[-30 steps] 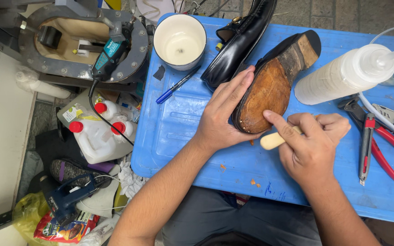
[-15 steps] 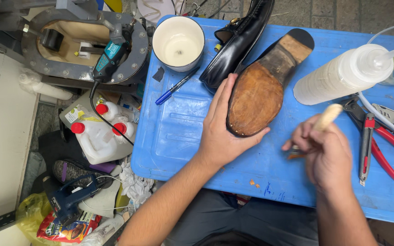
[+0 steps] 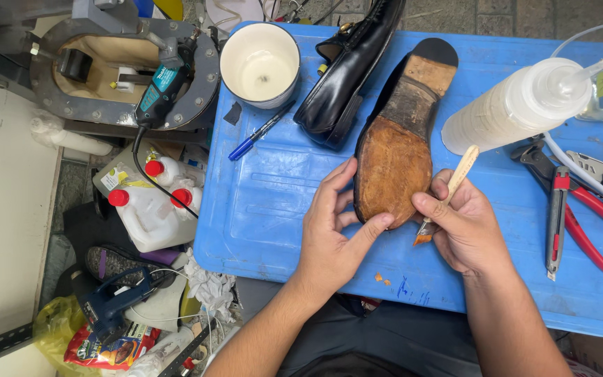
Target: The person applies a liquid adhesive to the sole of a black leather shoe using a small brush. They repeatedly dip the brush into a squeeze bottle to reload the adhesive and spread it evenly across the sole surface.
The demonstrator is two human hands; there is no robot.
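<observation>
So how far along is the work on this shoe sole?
Done: little shows; the brown sole looks worn and bare. In hand: left hand steadies the shoe's toe, right hand holds a small brush beside it. Left: the second black shoe lies untouched.
</observation>
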